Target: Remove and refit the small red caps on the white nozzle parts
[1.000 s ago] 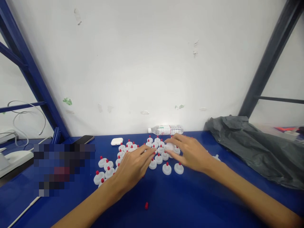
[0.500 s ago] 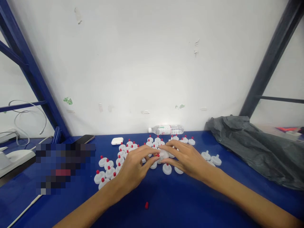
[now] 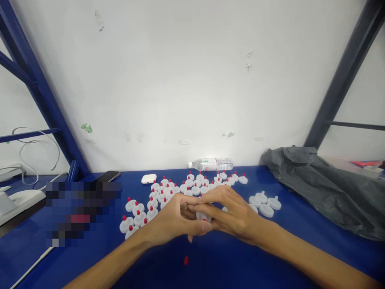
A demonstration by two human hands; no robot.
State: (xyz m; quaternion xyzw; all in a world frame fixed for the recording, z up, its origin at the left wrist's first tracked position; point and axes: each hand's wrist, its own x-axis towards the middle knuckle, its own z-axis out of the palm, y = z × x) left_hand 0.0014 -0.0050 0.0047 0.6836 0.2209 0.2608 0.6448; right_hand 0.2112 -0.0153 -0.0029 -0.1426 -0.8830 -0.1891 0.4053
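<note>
My left hand (image 3: 173,218) and my right hand (image 3: 234,214) meet above the blue table (image 3: 240,257), fingers pinched together on one white cap with a red tip (image 3: 203,217). Behind them lie several white caps with red tips (image 3: 168,190). Three white caps without red tips (image 3: 266,202) sit to the right of my right hand. A loose red tip (image 3: 185,260) lies on the table in front of my hands.
A clear water bottle (image 3: 210,164) lies on its side by the white wall. A white earbud case (image 3: 148,178) and a dark phone (image 3: 106,176) sit at the back left. A crumpled grey plastic bag (image 3: 325,188) covers the right. Blue shelf posts (image 3: 39,92) flank the table.
Both hands have drawn back from the cluster of caps toward me and closed together on one cap. More caps behind them show now.
</note>
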